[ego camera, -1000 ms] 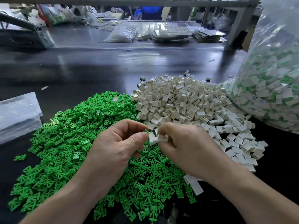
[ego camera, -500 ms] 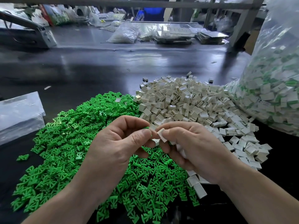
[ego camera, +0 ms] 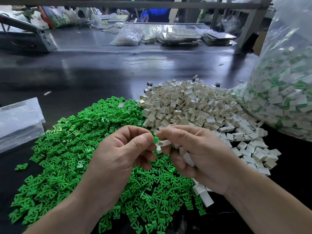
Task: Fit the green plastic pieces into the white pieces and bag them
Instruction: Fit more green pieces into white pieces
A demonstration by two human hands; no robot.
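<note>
A wide heap of small green plastic pieces (ego camera: 70, 149) covers the dark table on the left. Beside it on the right lies a heap of white box-shaped pieces (ego camera: 194, 107). Above the green heap, my left hand (ego camera: 125, 152) pinches one green piece (ego camera: 155, 139) between thumb and forefinger. My right hand (ego camera: 199, 152) pinches a white piece (ego camera: 163, 142) whose open end faces the green piece, and the two touch. More white pieces (ego camera: 187, 157) sit in my right palm. A big clear bag (ego camera: 287, 92) of fitted green-and-white pieces stands at the right.
Folded clear plastic bags (ego camera: 18, 122) lie at the left edge. Across the dark table (ego camera: 101, 70), at the back, are a grey machine (ego camera: 25, 38), a filled plastic bag (ego camera: 126, 38) and stacked trays (ego camera: 179, 38). A few white pieces (ego camera: 204, 196) lie loose near my right wrist.
My hands have risen slightly and drawn together. The white piece in my right fingers has turned its open end to the green piece, which now meets it.
</note>
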